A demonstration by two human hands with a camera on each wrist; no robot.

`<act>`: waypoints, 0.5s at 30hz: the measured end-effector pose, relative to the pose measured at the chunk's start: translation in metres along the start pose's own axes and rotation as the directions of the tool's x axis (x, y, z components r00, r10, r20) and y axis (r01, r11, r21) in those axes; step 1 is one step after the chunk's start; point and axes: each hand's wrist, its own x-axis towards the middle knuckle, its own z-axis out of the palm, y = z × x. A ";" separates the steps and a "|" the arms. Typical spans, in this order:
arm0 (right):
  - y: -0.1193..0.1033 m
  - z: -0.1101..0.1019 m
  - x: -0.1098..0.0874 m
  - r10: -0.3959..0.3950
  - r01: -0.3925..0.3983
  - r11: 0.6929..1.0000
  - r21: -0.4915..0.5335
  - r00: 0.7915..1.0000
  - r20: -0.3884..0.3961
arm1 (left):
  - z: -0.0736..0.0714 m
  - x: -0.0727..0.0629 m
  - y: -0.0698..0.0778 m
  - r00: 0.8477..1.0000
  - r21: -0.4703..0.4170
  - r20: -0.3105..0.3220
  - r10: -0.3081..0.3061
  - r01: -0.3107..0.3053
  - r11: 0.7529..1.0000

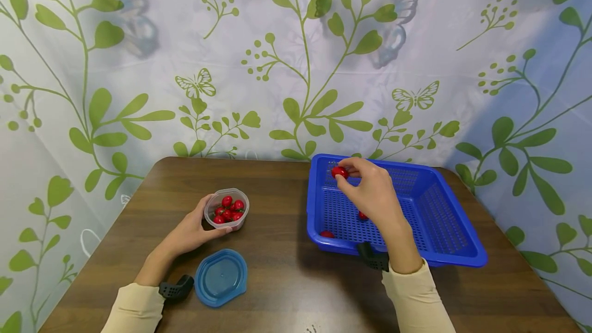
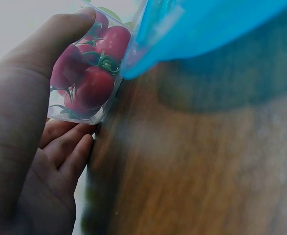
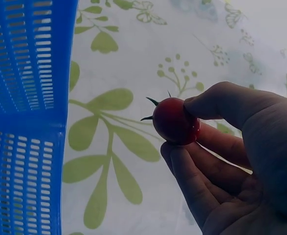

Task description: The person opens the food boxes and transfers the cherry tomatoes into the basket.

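In the head view, my left hand (image 1: 189, 233) holds a small clear plastic container (image 1: 237, 224) on the table, thumb on the near side and fingers on the far side. Several red cherry tomatoes (image 1: 227, 214) with green stems lie inside it. My right hand (image 1: 372, 191) pinches one cherry tomato (image 1: 339, 172) between thumb and fingertips, above the left part of a blue plastic basket (image 1: 446, 220). The right wrist view shows this cherry tomato (image 3: 174, 122) with its green stem tips turned away from the palm. Two more tomatoes (image 1: 327, 234) show in the basket, one partly behind my right forearm.
A blue lid (image 1: 222, 277) lies on the brown wooden table (image 1: 277, 281), just nearer to me than the container. The basket takes up the table's right side. Behind the table hangs a white curtain (image 1: 259, 132) with green leaves and butterflies.
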 end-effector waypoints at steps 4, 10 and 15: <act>0.006 -0.003 0.000 0.001 -0.001 1.000 -0.002 1.000 -0.011 | 0.000 0.000 0.001 1.000 0.000 -0.003 0.006 -0.006 1.000; 0.011 -0.008 0.000 0.021 -0.021 1.000 -0.003 1.000 -0.001 | 0.000 -0.001 0.002 1.000 -0.004 -0.002 0.006 -0.006 1.000; 0.017 -0.012 0.001 0.049 -0.049 0.999 -0.014 0.999 0.020 | 0.000 -0.001 0.002 1.000 -0.007 -0.005 0.008 -0.008 1.000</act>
